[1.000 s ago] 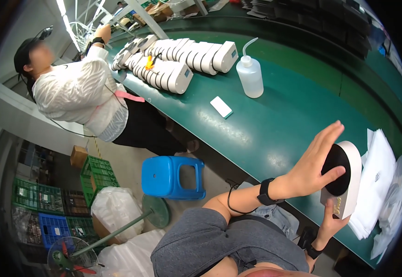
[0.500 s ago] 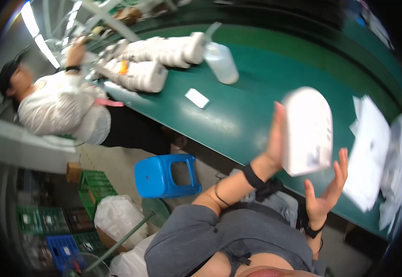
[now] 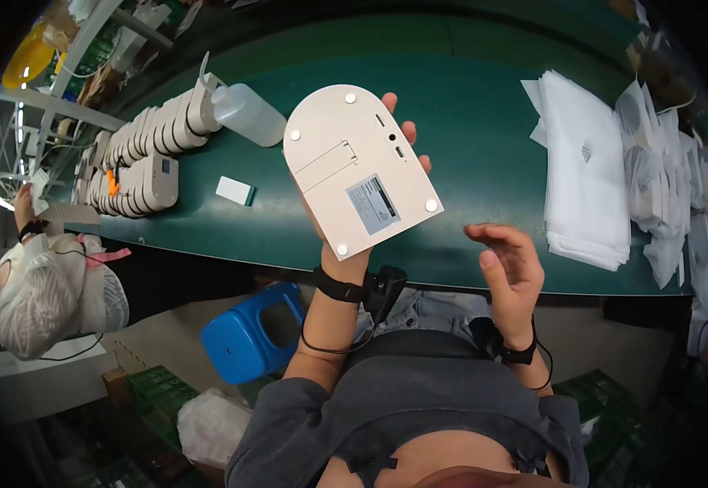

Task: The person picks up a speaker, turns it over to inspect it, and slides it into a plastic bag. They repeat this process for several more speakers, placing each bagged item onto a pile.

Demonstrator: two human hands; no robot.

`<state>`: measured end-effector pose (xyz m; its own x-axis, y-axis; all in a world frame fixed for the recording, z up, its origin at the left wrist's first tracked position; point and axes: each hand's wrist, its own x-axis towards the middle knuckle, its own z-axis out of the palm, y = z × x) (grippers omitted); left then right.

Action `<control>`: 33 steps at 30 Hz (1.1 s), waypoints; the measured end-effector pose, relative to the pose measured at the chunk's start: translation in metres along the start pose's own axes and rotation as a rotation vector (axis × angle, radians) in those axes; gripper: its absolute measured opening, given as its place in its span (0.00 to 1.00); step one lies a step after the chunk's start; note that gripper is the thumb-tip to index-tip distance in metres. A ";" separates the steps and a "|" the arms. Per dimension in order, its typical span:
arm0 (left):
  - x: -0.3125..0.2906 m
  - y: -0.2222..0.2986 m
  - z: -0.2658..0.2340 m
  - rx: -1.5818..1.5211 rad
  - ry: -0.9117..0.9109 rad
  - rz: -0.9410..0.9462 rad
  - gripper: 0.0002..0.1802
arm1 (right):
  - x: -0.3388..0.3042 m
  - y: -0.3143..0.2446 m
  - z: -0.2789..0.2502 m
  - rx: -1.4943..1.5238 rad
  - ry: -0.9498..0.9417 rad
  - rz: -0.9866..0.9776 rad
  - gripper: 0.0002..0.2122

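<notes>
My left hand (image 3: pixel 409 132) holds a cream, arch-shaped electronic device (image 3: pixel 329 191) above the green table. Its fingers wrap behind the casing, tips showing past the right edge, and most of the palm is hidden. The flat back faces me, with round white feet near the corners, a small hatch, a grey label and a few ports along one side. To the right of the device, my right hand (image 3: pixel 517 281) is open, fingers slightly curled, with nothing in it. A small white box (image 3: pixel 234 191) lies on the table left of the device.
Rows of similar cream devices (image 3: pixel 149 183) stand at the left, beside a translucent squeeze bottle (image 3: pixel 252 116). White sheets or bags (image 3: pixel 586 175) are stacked on the right of the green table (image 3: pixel 484 122). A blue stool (image 3: pixel 244 342) stands below the front edge; another person (image 3: pixel 53 281) is farther left.
The device has been turned and tilted, so its labelled back now faces me squarely. My view has swung, so the table lies more level. My right hand remains apart from the device.
</notes>
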<state>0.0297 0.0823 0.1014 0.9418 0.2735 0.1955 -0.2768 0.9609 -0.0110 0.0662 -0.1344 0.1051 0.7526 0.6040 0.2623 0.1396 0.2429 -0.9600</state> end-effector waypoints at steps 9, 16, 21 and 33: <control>-0.002 -0.009 0.011 0.311 -0.024 -0.043 0.50 | 0.018 -0.003 0.024 0.727 -0.212 0.462 0.22; 0.000 -0.031 0.030 0.562 0.004 0.145 0.51 | 0.020 0.001 0.011 0.621 -0.218 0.498 0.26; -0.003 -0.030 0.023 0.671 0.195 0.275 0.46 | 0.026 -0.005 0.017 0.088 0.022 0.123 0.25; -0.009 -0.053 0.023 1.215 -0.003 0.299 0.48 | 0.019 0.013 0.001 -0.468 0.197 -0.187 0.24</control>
<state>0.0319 0.0280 0.1226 0.8116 0.4723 0.3438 -0.4781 0.1988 0.8555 0.0820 -0.1191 0.0981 0.7877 0.4179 0.4526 0.5205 -0.0586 -0.8518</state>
